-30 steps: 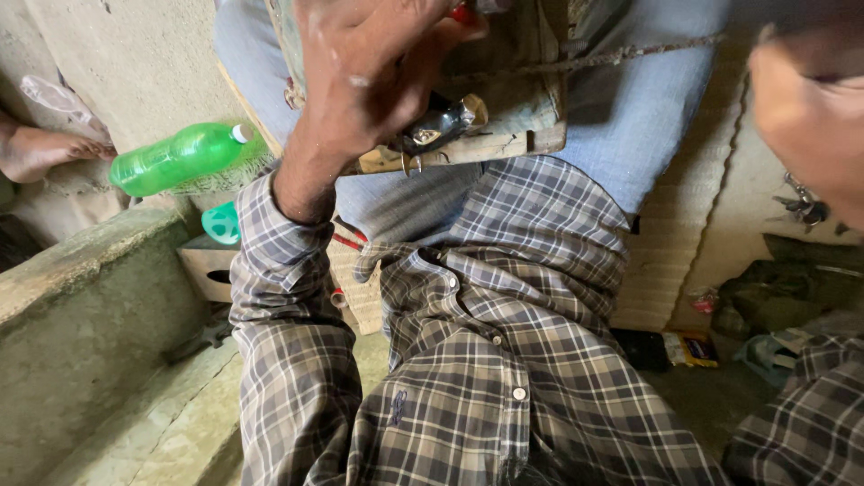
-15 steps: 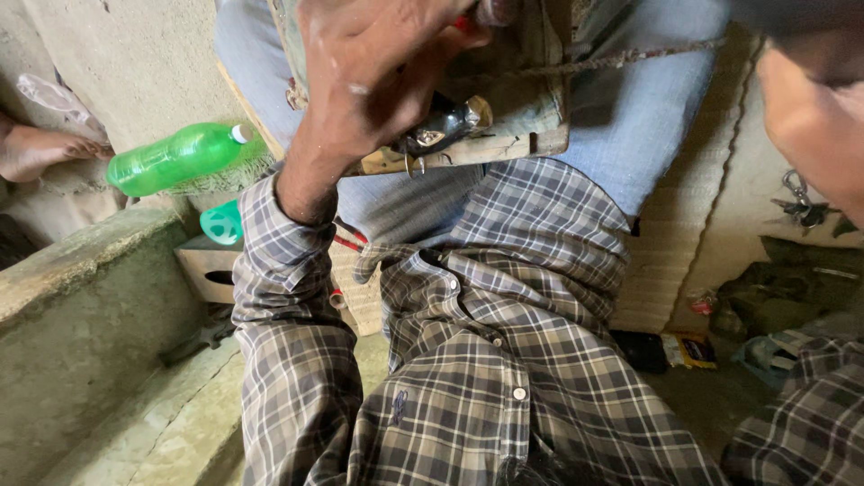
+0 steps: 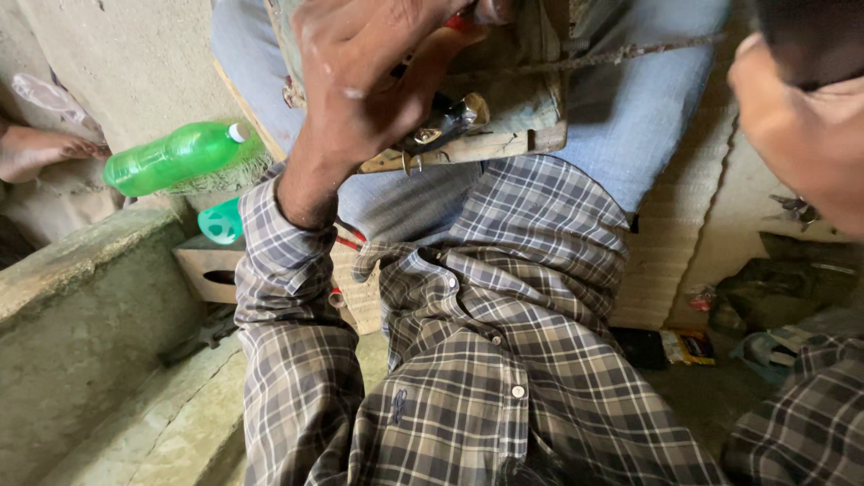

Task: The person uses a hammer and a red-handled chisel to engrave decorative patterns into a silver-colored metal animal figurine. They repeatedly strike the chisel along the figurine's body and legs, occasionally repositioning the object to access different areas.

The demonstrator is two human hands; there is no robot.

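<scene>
Left hand (image 3: 378, 85) is curling closed around a red-handled tool (image 3: 461, 24), pressing at the worn wooden block (image 3: 504, 117) resting on my lap. Right hand (image 3: 801, 135) is hovering at frame edge; cannot tell its fingers' state. Risk: tool is slipping off the metal fitting (image 3: 450, 121), jabbing my thigh.

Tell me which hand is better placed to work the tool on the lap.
Left. The left hand is already closed over the red-handled tool above the wooden piece on the lap. The right hand is raised off to the side, apparently holding nothing.
</scene>
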